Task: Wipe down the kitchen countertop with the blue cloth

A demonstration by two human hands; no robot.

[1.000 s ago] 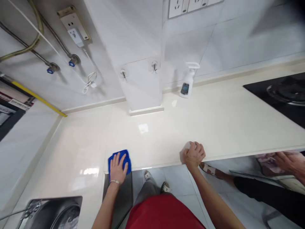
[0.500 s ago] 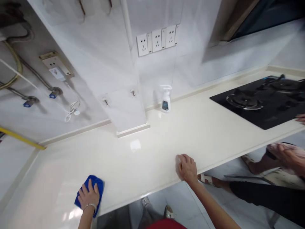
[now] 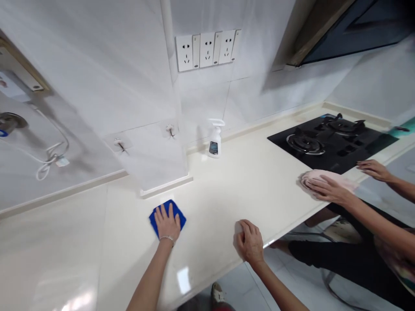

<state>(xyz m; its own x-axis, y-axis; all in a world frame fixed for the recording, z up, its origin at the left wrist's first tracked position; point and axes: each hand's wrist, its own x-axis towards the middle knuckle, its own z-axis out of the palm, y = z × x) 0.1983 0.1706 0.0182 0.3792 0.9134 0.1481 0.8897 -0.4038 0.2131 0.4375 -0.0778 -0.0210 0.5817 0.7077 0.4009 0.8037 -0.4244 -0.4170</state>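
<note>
My left hand (image 3: 167, 223) lies flat with its fingers spread on a folded blue cloth (image 3: 180, 212), pressing it against the cream countertop (image 3: 259, 185). A bracelet circles that wrist. Further right, near the counter's front edge, my right hand (image 3: 251, 242) rests with its fingers curled inward, and nothing shows in it. Against the back wall stands a white spray bottle (image 3: 215, 141) with a dark label, beyond both hands and apart from them.
At right, a co-worker's hand (image 3: 333, 190) presses a pink cloth (image 3: 316, 176) on the counter beside the black gas hob (image 3: 304, 144); their other hand (image 3: 374, 169) is at the hob's edge. A wall pillar (image 3: 162, 185) juts onto the counter. Sockets (image 3: 207, 49) sit above.
My left hand and the blue cloth have moved right and farther from the front edge. My right hand stays about where it was. The co-worker's hand and pink cloth are now on the counter.
</note>
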